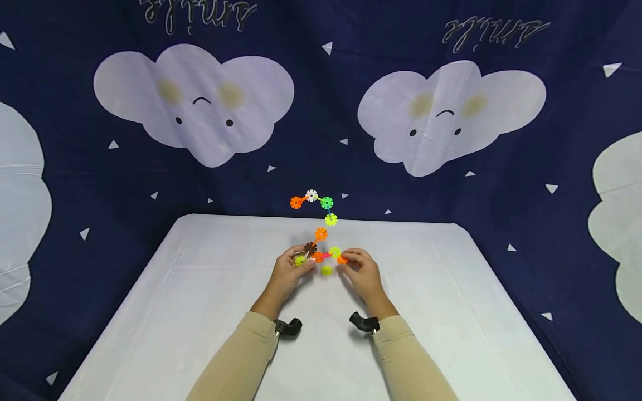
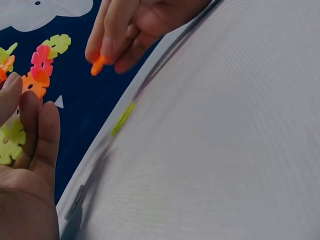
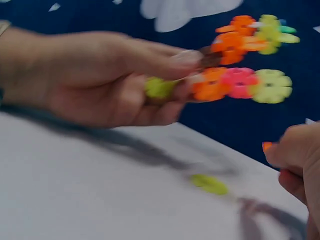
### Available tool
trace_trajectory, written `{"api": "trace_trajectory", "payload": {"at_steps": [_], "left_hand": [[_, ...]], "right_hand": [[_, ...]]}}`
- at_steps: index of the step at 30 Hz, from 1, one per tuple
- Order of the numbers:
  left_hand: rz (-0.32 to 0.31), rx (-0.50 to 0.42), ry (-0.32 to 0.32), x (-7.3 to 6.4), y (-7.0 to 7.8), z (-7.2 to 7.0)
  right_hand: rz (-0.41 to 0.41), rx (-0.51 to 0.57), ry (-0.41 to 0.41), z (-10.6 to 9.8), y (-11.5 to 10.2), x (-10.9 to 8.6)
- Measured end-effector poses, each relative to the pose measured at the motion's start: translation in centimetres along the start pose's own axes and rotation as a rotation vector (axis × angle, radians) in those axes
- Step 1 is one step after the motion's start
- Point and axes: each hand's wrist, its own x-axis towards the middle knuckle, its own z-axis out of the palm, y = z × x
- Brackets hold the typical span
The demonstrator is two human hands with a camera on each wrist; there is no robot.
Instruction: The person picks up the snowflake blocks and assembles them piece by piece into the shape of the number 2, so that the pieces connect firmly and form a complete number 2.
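Note:
My left hand (image 1: 288, 274) grips a chain of interlocking snowflake discs (image 1: 321, 234) near its dark brown disc (image 1: 310, 248). From there the chain curves up through orange, yellow, green and white discs to an orange one. A short branch of orange, pink (image 3: 239, 82) and yellow-green (image 3: 271, 86) discs points toward my right hand (image 1: 363, 274). Between its thumb and fingers my right hand pinches a single orange disc (image 2: 98, 65), mostly hidden, held apart from the branch. Another yellow-green disc (image 3: 160, 87) shows at the left palm.
A loose yellow-green disc (image 1: 326, 270) lies on the white table (image 1: 426, 334) below the hands. In the left wrist view a small greyish flat piece (image 2: 75, 202) is near the table edge. Behind hangs a dark blue cloth (image 1: 321, 111) with clouds.

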Motion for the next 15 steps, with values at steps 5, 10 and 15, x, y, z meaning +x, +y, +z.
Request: {"api": "trace_trajectory", "payload": {"at_steps": [5, 10, 15], "left_hand": [[-0.005, 0.025, 0.003, -0.1, 0.2, 0.0], [-0.016, 0.045, -0.01, -0.1, 0.2, 0.0], [-0.034, 0.063, -0.006, -0.1, 0.2, 0.0]], "right_hand": [[0.117, 0.191, 0.016, -1.2, 0.0, 0.2], [0.128, 0.275, 0.004, -1.6, -0.1, 0.3], [0.148, 0.463, 0.013, -1.8, 0.0, 0.3]]}}
